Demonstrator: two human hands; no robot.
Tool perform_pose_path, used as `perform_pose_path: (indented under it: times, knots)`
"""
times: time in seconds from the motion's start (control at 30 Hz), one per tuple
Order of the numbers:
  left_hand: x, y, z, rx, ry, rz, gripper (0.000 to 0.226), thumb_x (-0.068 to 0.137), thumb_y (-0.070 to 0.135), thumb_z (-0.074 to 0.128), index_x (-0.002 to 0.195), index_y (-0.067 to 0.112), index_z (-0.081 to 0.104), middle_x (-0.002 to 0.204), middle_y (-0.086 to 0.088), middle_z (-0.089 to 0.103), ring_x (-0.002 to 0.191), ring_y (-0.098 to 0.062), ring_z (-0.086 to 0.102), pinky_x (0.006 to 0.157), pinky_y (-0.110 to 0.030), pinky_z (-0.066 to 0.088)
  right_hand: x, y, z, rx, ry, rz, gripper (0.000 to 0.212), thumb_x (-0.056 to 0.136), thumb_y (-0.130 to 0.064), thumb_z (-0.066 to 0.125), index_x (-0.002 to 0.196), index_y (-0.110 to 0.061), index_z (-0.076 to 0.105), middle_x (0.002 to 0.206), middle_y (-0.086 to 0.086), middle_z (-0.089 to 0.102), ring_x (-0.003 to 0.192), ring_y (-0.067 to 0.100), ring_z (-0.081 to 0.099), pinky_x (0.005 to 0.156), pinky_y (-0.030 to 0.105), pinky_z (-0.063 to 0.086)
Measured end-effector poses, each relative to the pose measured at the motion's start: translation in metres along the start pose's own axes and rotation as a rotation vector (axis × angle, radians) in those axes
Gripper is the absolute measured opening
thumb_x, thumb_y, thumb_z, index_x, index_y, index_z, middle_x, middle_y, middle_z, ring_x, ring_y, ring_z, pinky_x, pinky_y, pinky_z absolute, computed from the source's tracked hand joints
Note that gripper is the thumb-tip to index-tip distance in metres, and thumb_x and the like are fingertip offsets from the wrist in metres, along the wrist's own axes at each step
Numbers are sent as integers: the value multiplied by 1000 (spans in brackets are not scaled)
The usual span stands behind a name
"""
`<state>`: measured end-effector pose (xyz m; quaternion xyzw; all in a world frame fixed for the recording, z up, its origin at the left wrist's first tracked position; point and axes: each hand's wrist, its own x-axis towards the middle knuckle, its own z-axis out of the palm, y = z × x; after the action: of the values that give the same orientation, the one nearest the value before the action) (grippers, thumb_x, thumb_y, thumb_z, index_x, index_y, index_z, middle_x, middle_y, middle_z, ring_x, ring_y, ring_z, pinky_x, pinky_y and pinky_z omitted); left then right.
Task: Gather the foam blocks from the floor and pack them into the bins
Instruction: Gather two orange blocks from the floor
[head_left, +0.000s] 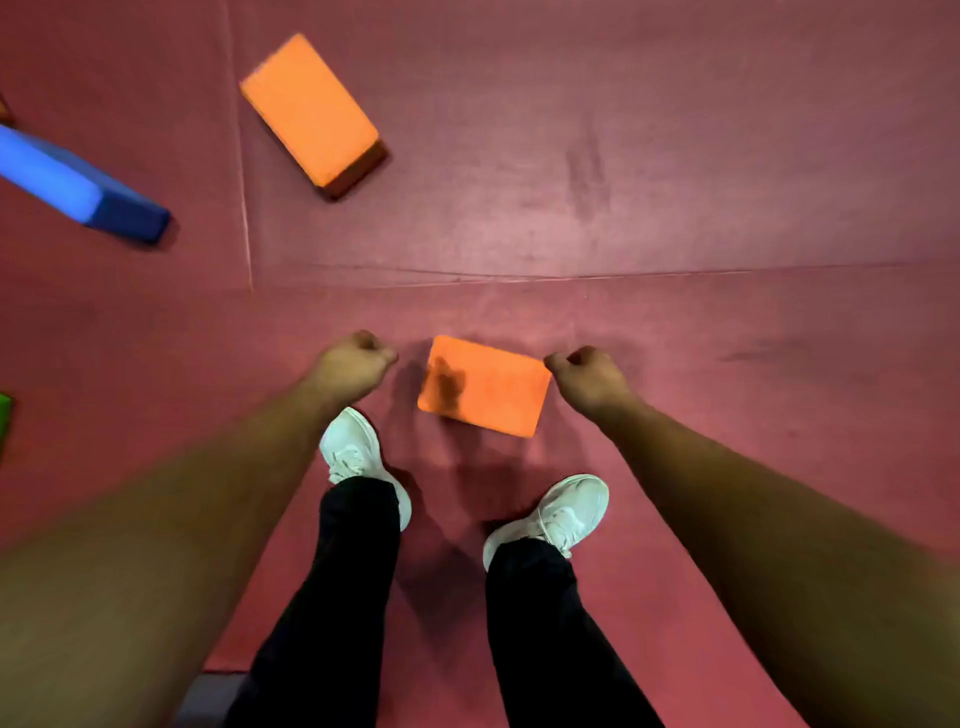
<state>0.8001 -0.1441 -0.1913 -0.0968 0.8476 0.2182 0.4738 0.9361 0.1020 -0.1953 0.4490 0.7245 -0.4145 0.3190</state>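
Note:
An orange foam block (485, 385) lies flat on the red mat just ahead of my white shoes. My left hand (349, 367) hangs a short way off its left side, fingers loosely curled, holding nothing. My right hand (589, 380) is at the block's right corner, fingers also loosely curled and holding nothing; I cannot tell whether it touches the block. A second orange block (311, 110) lies farther away at the upper left. A blue block (78, 188) lies at the left edge. No bin is in view.
The floor is red padded mat (675, 208) with seams crossing it. A sliver of a green block (4, 415) shows at the left edge. My shoes (358, 457) stand close behind the near orange block.

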Motion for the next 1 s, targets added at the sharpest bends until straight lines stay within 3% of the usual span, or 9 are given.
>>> perform_pose_path:
  times: [0.2,0.3,0.47,0.57,0.67,0.77,0.83,0.93,1.0]
  knots:
    - [114,-36,75,-102,-20,-45,23,95,23,56,74,15,53,74,-4,54,81,-19,50,74,-31,37,113,38,70,-31,46,64,38,92,-37,51,102,-2,58,97,21,57,103,33,59,73,32,38]
    - [147,-55,111,-126,-66,-63,23,92,31,60,99,8,63,89,-5,60,89,-17,52,82,-33,44,146,56,101,-9,92,127,51,94,-37,52,122,6,50,124,26,58,126,38,48,91,36,41]
    - [175,-72,147,-199,-137,-106,48,81,46,63,118,14,63,113,-4,66,100,-21,61,81,-30,45,177,70,137,324,92,296,52,89,-45,62,111,0,49,94,8,59,99,29,57,80,34,45]
    - [181,-79,147,-272,-99,-118,70,55,62,56,113,24,63,112,-2,69,102,-23,64,91,-38,51,181,71,146,416,122,323,94,55,-68,71,122,-4,50,112,10,58,107,27,57,93,37,48]
    - [173,-70,126,-401,-1,-129,49,80,50,59,121,23,62,118,1,64,108,-20,58,91,-33,46,180,73,147,405,33,220,119,34,-68,77,132,-8,49,133,12,50,116,27,57,99,44,51]
    - [172,-67,85,-408,84,-37,63,74,57,58,129,28,58,131,-3,59,121,-22,54,108,-40,41,158,41,131,339,-56,127,96,32,-64,87,109,-20,51,121,12,56,103,25,63,86,44,58]
    - [168,-63,53,-382,108,50,72,66,55,62,134,34,54,136,-1,55,127,-20,51,113,-42,37,140,9,119,326,-107,62,72,52,-46,93,97,-18,45,106,8,59,87,19,63,71,36,57]
    - [151,-42,1,-339,77,117,77,72,28,67,146,30,43,132,2,45,120,-12,46,106,-27,36,118,-36,102,311,-155,-43,65,70,-29,89,118,-13,48,97,1,60,74,11,58,57,20,46]
    - [140,-30,-36,-391,76,177,89,59,36,66,145,32,44,136,-1,52,124,-14,51,106,-33,42,101,-73,89,286,-127,-141,59,72,-30,87,120,-11,58,93,-4,64,74,9,61,59,17,47]
